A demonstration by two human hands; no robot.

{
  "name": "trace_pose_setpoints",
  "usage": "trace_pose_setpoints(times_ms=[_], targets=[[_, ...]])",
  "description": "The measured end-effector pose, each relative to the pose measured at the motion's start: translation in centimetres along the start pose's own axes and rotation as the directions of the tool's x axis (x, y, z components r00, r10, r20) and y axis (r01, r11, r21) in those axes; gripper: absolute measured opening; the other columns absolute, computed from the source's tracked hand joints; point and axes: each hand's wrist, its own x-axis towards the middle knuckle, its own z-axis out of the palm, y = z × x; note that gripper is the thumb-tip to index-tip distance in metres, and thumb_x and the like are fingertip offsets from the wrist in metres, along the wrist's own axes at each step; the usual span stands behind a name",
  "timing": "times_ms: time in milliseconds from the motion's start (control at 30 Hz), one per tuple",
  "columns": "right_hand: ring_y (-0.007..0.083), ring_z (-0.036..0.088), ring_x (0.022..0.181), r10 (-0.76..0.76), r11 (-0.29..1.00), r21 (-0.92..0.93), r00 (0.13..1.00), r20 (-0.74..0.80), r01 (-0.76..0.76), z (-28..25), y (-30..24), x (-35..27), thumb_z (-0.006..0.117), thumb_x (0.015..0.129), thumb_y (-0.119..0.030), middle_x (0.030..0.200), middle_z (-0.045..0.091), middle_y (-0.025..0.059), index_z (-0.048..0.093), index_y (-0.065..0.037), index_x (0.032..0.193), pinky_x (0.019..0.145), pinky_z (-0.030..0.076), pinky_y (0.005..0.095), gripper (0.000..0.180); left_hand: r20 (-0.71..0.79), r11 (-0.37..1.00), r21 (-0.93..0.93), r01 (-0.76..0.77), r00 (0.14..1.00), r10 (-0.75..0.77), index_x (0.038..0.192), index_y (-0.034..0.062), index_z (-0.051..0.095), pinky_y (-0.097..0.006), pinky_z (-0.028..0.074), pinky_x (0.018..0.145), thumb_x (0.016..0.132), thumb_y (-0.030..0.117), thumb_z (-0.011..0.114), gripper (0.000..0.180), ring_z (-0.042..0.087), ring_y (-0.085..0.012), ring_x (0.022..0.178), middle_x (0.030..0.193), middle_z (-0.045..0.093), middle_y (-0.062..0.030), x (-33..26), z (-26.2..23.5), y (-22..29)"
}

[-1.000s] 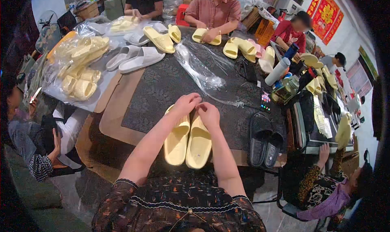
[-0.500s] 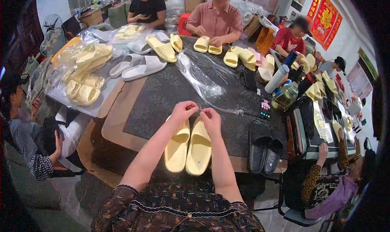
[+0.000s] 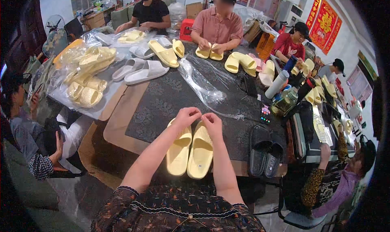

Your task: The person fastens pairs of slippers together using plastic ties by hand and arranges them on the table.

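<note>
Little has moved since the earlier frame: both hands stay at the toe end of the yellow slippers (image 3: 191, 150), which lie side by side on the surface (image 3: 122, 122) near its front edge. Left hand (image 3: 187, 116) and right hand (image 3: 212, 121) each have fingertips pressed together, pinching something too small to tell. Best keep the pair aligned, toes level, with the black slippers (image 3: 266, 156) to their right left clear.

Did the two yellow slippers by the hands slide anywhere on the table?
No. The pair of yellow slippers lies at the same spot by the near edge of the dark mat, beside the black slippers.
</note>
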Motion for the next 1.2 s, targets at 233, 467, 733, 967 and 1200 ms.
trace_pose_setpoints(times_ms=[233,467,733,967,1200], targets=[[0.0038,0.050,0.067,-0.039,0.999,0.026,0.998,-0.054,0.041,-0.1,0.3,0.0,0.067,0.084,-0.013,0.075,0.061,-0.0023,0.065,-0.001,0.089,0.063,0.043,0.0212,0.013,-0.125,0.998,-0.017,-0.060,0.991,0.057,0.090,0.0019,0.066,-0.024,0.046,0.060,0.084,0.016,0.067,0.015,0.056,-0.0066,0.065,0.073,0.064,-0.0002,0.3,-0.2,-0.1],[0.0047,0.052,0.071,0.015,1.000,0.029,0.996,-0.083,-0.012,-0.3,-0.6,-0.3,0.066,0.086,-0.010,0.078,0.061,-0.0026,0.065,-0.002,0.091,0.066,0.043,0.0206,0.010,-0.055,0.993,-0.115,0.012,0.998,-0.018,0.091,0.0018,0.067,-0.023,0.048,0.064,0.084,0.013,0.067,0.014,0.059,-0.0070,0.068,0.078,0.066,-0.0015,0.4,-0.4,-0.1],[0.0041,0.050,0.065,-0.029,0.999,0.037,0.993,-0.112,0.033,-0.3,0.5,0.0,0.067,0.085,-0.012,0.074,0.060,-0.0035,0.065,-0.001,0.088,0.060,0.042,0.0207,0.011,0.000,0.999,-0.029,0.018,1.000,-0.018,0.089,0.0025,0.068,-0.022,0.048,0.064,0.082,0.015,0.069,0.015,0.059,-0.0057,0.068,0.078,0.067,-0.0009,0.3,0.0,0.0],[0.0038,0.050,0.069,-0.013,1.000,0.003,1.000,-0.023,0.014,-0.5,-0.1,-0.1,0.066,0.086,-0.011,0.077,0.059,-0.0038,0.065,-0.002,0.090,0.064,0.041,0.0195,0.010,0.018,0.997,-0.073,0.012,1.000,-0.011,0.089,0.0027,0.068,-0.023,0.048,0.062,0.081,0.017,0.069,0.016,0.058,-0.0048,0.066,0.076,0.066,0.0002,0.3,-0.1,-0.3],[0.0024,0.048,0.068,-0.019,1.000,0.020,0.995,-0.095,0.021,-0.4,-0.4,-0.2,0.067,0.086,-0.012,0.076,0.058,-0.0051,0.065,-0.002,0.090,0.062,0.039,0.0183,0.011,-0.003,1.000,-0.016,0.011,1.000,-0.011,0.089,0.0034,0.068,-0.023,0.049,0.062,0.081,0.016,0.070,0.015,0.059,-0.0053,0.067,0.075,0.067,-0.0008,0.2,-0.1,-0.2]])
